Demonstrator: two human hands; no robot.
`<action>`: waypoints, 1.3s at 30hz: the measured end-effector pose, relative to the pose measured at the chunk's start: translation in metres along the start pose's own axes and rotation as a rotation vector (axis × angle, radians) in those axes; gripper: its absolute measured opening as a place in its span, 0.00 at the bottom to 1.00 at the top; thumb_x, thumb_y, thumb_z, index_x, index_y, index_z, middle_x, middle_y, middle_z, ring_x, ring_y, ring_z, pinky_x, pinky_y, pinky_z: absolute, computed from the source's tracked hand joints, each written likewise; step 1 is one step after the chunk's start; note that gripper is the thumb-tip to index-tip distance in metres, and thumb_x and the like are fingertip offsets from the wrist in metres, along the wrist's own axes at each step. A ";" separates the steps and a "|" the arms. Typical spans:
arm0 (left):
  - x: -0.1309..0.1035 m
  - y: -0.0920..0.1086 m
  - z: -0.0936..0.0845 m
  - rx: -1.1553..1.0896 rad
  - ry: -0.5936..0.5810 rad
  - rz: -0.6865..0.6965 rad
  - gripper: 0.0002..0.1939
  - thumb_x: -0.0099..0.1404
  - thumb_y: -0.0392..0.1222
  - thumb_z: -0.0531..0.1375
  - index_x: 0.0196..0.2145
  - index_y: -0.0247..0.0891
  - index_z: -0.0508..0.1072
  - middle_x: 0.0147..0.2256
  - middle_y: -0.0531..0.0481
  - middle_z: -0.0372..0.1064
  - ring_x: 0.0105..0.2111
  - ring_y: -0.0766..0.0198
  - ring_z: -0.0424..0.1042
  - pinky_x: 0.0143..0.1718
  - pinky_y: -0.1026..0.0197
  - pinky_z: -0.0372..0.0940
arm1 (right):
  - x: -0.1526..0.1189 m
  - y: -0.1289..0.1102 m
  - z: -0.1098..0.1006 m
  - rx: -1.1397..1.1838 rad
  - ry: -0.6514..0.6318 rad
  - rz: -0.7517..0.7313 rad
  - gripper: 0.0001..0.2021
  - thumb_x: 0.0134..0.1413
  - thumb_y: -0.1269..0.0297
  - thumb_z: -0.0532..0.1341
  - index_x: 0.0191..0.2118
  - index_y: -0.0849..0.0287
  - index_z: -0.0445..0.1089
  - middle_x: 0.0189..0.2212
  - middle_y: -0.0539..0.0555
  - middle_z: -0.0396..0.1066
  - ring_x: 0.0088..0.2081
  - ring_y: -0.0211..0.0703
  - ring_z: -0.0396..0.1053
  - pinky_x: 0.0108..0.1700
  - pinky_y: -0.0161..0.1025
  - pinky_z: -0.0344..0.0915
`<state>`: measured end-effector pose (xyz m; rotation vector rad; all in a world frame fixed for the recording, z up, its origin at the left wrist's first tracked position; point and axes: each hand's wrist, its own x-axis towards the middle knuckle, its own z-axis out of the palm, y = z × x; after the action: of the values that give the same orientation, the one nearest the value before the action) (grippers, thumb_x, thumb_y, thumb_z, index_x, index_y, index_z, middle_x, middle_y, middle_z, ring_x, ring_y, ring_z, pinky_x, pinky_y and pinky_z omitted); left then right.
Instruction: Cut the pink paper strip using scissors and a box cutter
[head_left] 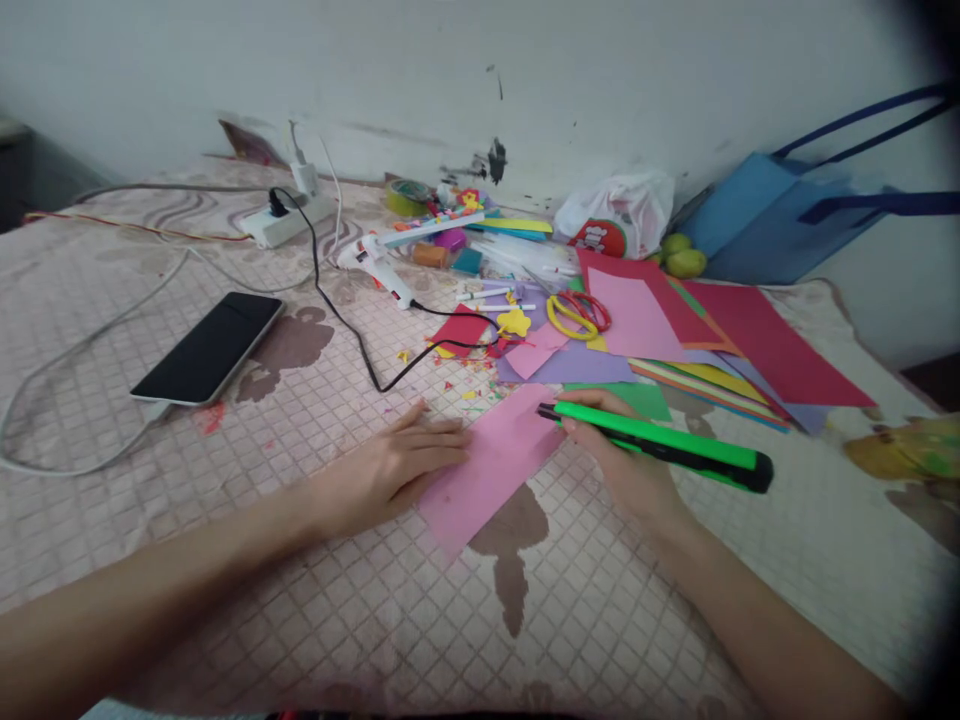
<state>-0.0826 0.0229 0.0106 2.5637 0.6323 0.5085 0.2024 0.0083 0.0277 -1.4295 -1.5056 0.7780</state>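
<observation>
A strip of pink paper lies slantwise on the table in front of me. My left hand rests flat on its left edge, fingers stretched out. My right hand grips a long green-and-black tool that looks like a utility knife. Its black tip points left, over the paper's upper right part. No blade can be made out. Just beyond the paper are a green sheet, a purple sheet and scissors with yellow and red handles.
A white glue gun with a black cord lies behind my left hand. Left of it are a phone on a cable and a power strip. Red sheets, a plastic bag and a blue bag occupy the right back.
</observation>
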 end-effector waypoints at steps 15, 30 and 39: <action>0.021 0.010 -0.012 0.004 -0.207 0.253 0.24 0.68 0.31 0.49 0.61 0.37 0.58 0.63 0.46 0.52 0.66 0.60 0.46 0.67 0.47 0.33 | 0.015 0.019 -0.002 0.325 0.061 -0.059 0.07 0.50 0.65 0.63 0.38 0.52 0.71 0.32 0.48 0.71 0.32 0.39 0.68 0.35 0.39 0.66; 0.046 0.011 0.005 -0.081 -0.045 0.145 0.14 0.70 0.38 0.52 0.50 0.35 0.70 0.55 0.42 0.67 0.57 0.58 0.63 0.62 0.48 0.48 | -0.034 -0.021 -0.003 0.304 -0.241 -0.237 0.06 0.53 0.62 0.62 0.38 0.52 0.71 0.28 0.50 0.71 0.24 0.38 0.68 0.24 0.37 0.65; 0.037 -0.005 -0.008 -0.197 -0.166 0.112 0.13 0.66 0.36 0.56 0.47 0.42 0.72 0.55 0.47 0.67 0.61 0.55 0.57 0.65 0.38 0.33 | -0.047 -0.034 0.029 -0.017 -0.440 -0.378 0.11 0.49 0.76 0.58 0.38 0.56 0.70 0.30 0.49 0.75 0.30 0.34 0.71 0.31 0.31 0.66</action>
<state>-0.0576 0.0486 0.0238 2.4309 0.3628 0.3689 0.1591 -0.0389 0.0381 -0.9720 -2.0451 0.8758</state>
